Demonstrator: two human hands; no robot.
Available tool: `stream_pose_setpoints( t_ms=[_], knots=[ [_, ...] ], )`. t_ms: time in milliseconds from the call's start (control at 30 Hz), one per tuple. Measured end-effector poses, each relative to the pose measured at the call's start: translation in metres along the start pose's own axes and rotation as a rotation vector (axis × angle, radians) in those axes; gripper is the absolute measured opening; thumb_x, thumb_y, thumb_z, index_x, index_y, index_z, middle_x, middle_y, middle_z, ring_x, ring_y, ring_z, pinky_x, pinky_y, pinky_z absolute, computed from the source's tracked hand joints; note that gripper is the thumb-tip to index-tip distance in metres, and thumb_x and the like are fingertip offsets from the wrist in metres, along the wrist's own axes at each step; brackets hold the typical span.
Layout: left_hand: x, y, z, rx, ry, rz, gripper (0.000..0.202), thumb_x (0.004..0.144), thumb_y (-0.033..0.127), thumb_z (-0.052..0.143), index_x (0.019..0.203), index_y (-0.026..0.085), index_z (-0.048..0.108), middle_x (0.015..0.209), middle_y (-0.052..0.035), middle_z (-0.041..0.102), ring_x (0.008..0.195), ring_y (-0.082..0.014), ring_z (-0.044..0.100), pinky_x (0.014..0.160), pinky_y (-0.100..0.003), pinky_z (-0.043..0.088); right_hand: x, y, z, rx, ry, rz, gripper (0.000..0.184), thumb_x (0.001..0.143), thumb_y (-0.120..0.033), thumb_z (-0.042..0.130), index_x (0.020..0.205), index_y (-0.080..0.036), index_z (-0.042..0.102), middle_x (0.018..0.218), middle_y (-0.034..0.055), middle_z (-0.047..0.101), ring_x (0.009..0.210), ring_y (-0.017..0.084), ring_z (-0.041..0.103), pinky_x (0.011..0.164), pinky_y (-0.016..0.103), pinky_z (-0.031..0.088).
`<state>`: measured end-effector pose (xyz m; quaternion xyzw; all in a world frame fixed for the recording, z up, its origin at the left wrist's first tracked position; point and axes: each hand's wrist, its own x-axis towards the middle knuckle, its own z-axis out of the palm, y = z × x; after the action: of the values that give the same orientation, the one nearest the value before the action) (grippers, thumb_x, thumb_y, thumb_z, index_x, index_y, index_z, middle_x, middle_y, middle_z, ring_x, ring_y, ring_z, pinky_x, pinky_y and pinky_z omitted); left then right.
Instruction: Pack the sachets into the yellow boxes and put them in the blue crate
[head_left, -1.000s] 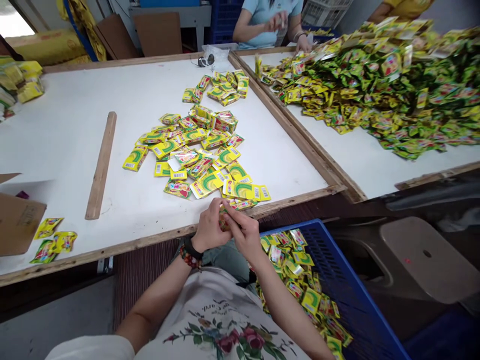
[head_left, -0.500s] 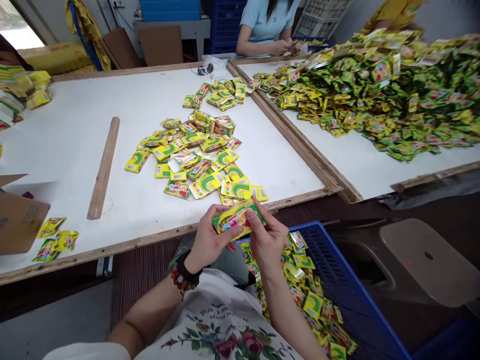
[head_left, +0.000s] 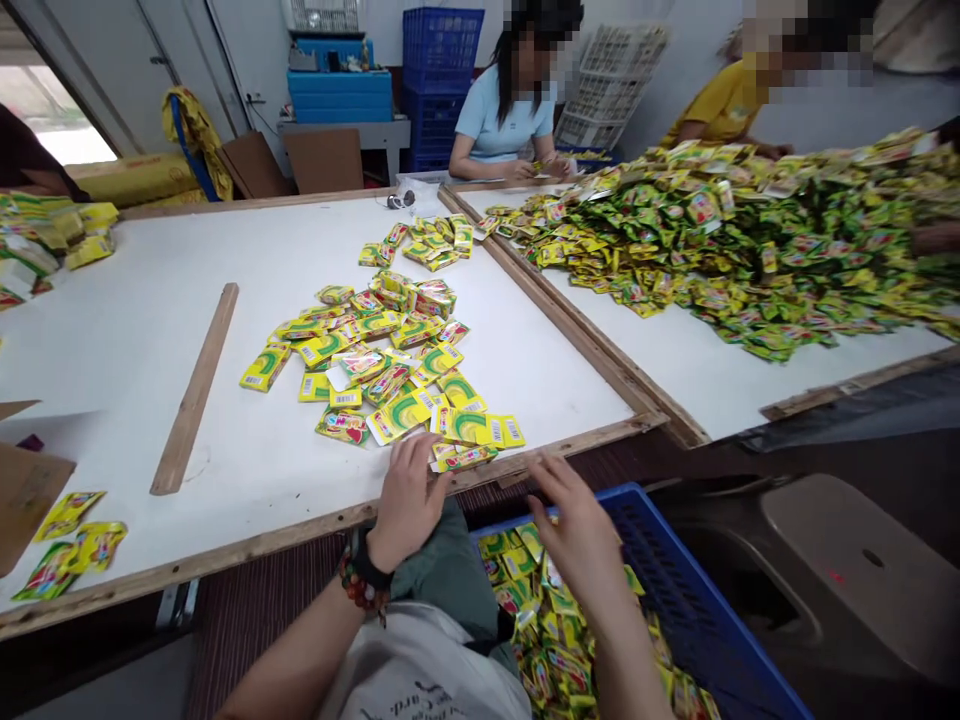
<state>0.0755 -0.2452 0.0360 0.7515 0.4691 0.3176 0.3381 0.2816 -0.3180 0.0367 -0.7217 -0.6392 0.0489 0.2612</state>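
My left hand (head_left: 411, 500) is at the table's front edge, its thumb apart from the fingers and nothing visible in its grasp. Right beside its fingertips lies a small yellow-green carton (head_left: 466, 459) with colourful lettering; whether they touch it I cannot tell. My right hand (head_left: 574, 515), fingers loosely spread and holding nothing, hovers above a blue plastic basket (head_left: 675, 570). Inside the basket are many yellow-green packets (head_left: 559, 610). A loose pile of similar small cartons (head_left: 375, 325) covers the middle of the white tabletop.
A large heap of packets (head_left: 720, 240) fills the right-hand table beyond a wooden rail (head_left: 570, 310). On the left are a wooden strip (head_left: 196, 390), a cardboard box (head_left: 30, 490) and several packets (head_left: 79, 545). Two people work across the table. A stool (head_left: 862, 560) stands at right.
Both hands held a carton between them before; they have now parted, and a carton lies at the table edge. My right hand has moved right and down. The view has tilted up.
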Motion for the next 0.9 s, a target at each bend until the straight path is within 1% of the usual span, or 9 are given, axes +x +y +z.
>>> stream_pose_setpoints(
  t_ms=[100, 167, 233, 300, 367, 467, 600, 733, 900],
  knots=[
    [0.012, -0.016, -0.001, 0.122, -0.081, 0.025, 0.023, 0.081, 0.011, 0.059, 0.102, 0.018, 0.063, 0.104, -0.0085, 0.065, 0.105, -0.0278, 0.055, 0.094, -0.049, 0.045, 0.033, -0.025, 0.03, 0.003, -0.132, -0.282, 0.05, 0.079, 0.0, 0.044, 0.12, -0.021, 0.064, 0.129, 0.0147, 0.06, 0.127, 0.032, 0.047, 0.105, 0.059, 0.035],
    [0.016, -0.019, -0.005, 0.08, -0.036, 0.035, 0.015, 0.084, 0.012, 0.056, 0.094, 0.02, 0.064, 0.096, -0.0063, 0.066, 0.1, -0.0256, 0.057, 0.092, -0.047, 0.046, 0.048, -0.043, 0.042, 0.088, -0.171, -0.322, 0.039, 0.081, -0.002, 0.047, 0.11, -0.021, 0.066, 0.112, 0.0141, 0.067, 0.115, 0.031, 0.056, 0.101, 0.058, 0.039],
    [0.015, -0.016, -0.009, -0.03, 0.171, 0.021, 0.021, 0.086, 0.021, 0.058, 0.107, 0.021, 0.059, 0.115, -0.0086, 0.06, 0.111, -0.0249, 0.054, 0.096, -0.045, 0.044, 0.051, -0.056, 0.047, 0.313, -0.134, -0.228, 0.024, 0.086, -0.011, 0.051, 0.103, -0.019, 0.065, 0.097, 0.0119, 0.07, 0.097, 0.027, 0.065, 0.089, 0.048, 0.05],
    [0.009, -0.012, -0.01, -0.154, 0.313, -0.01, 0.048, 0.084, 0.032, 0.063, 0.127, 0.021, 0.045, 0.135, -0.0123, 0.046, 0.12, -0.025, 0.049, 0.098, -0.042, 0.044, 0.044, -0.065, 0.05, 0.61, -0.08, -0.083, 0.02, 0.088, -0.022, 0.052, 0.105, -0.018, 0.062, 0.093, 0.01, 0.071, 0.085, 0.024, 0.068, 0.076, 0.038, 0.056],
    [0.003, -0.007, -0.005, -0.225, 0.279, -0.048, 0.067, 0.08, 0.036, 0.066, 0.136, 0.02, 0.032, 0.136, -0.0145, 0.045, 0.118, -0.0253, 0.052, 0.095, -0.04, 0.047, 0.031, -0.07, 0.052, 0.831, -0.101, 0.007, 0.026, 0.087, -0.028, 0.054, 0.111, -0.019, 0.061, 0.095, 0.0086, 0.072, 0.082, 0.022, 0.069, 0.073, 0.033, 0.056],
    [-0.003, -0.005, 0.009, -0.191, 0.181, -0.111, 0.066, 0.077, 0.032, 0.066, 0.132, 0.019, 0.033, 0.114, -0.0105, 0.061, 0.101, -0.0247, 0.061, 0.086, -0.038, 0.05, 0.014, -0.071, 0.055, 1.043, -0.199, 0.075, 0.036, 0.08, -0.034, 0.061, 0.113, -0.02, 0.065, 0.099, 0.008, 0.073, 0.085, 0.022, 0.069, 0.079, 0.035, 0.055],
    [-0.007, -0.009, 0.026, -0.106, 0.249, -0.095, 0.069, 0.071, 0.03, 0.067, 0.129, 0.022, 0.03, 0.114, -0.0097, 0.06, 0.095, -0.024, 0.063, 0.081, -0.036, 0.05, 0.01, -0.072, 0.057, 1.39, -0.2, 0.33, 0.037, 0.077, -0.048, 0.063, 0.098, -0.018, 0.073, 0.094, 0.007, 0.075, 0.089, 0.025, 0.069, 0.083, 0.039, 0.054],
    [-0.008, -0.019, 0.033, -0.024, 0.314, -0.005, 0.054, 0.069, 0.033, 0.067, 0.113, 0.024, 0.038, 0.104, -0.0063, 0.061, 0.088, -0.0222, 0.063, 0.076, -0.034, 0.049, 0.02, -0.08, 0.055, 1.406, -0.143, 0.476, 0.042, 0.081, -0.053, 0.059, 0.091, -0.016, 0.076, 0.085, 0.0063, 0.076, 0.081, 0.024, 0.07, 0.079, 0.038, 0.055],
    [-0.009, -0.03, 0.032, -0.021, 0.306, 0.096, 0.04, 0.069, 0.037, 0.065, 0.097, 0.023, 0.039, 0.093, -0.004, 0.061, 0.077, -0.0197, 0.063, 0.068, -0.032, 0.049, 0.024, -0.088, 0.046, 1.179, -0.084, 0.257, 0.031, 0.083, -0.035, 0.061, 0.108, -0.022, 0.073, 0.107, 0.004, 0.074, 0.099, 0.024, 0.068, 0.091, 0.038, 0.051]
  ],
)
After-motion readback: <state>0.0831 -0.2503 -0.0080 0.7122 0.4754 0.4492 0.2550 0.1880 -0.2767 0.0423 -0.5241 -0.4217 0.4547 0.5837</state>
